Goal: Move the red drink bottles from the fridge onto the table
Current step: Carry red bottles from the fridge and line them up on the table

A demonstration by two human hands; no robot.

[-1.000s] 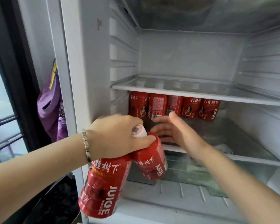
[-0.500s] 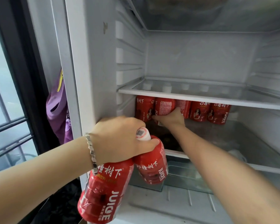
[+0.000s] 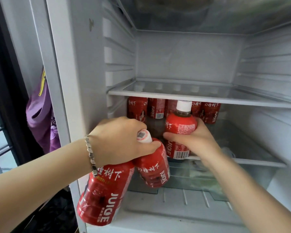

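Note:
My left hand (image 3: 119,140) grips two red juice bottles by their necks in front of the open fridge: one (image 3: 104,195) hangs low at the left, the other (image 3: 152,170) beside it with its white cap showing. My right hand (image 3: 193,140) holds a third red bottle (image 3: 180,126) upright, white cap on top, just in front of the middle shelf's edge. Several more red bottles (image 3: 210,113) stand in a row at the back of that shelf, their tops hidden by the glass shelf (image 3: 208,98) above.
The fridge's left wall (image 3: 84,81) is close to my left hand. A clear crisper drawer (image 3: 242,179) sits below the middle shelf. A purple cloth (image 3: 40,115) hangs left of the fridge, beside a dark window frame.
My right hand reached to the back row, took hold of a bottle, and has drawn it forward to the shelf's front. My left hand kept its two bottles nearly still.

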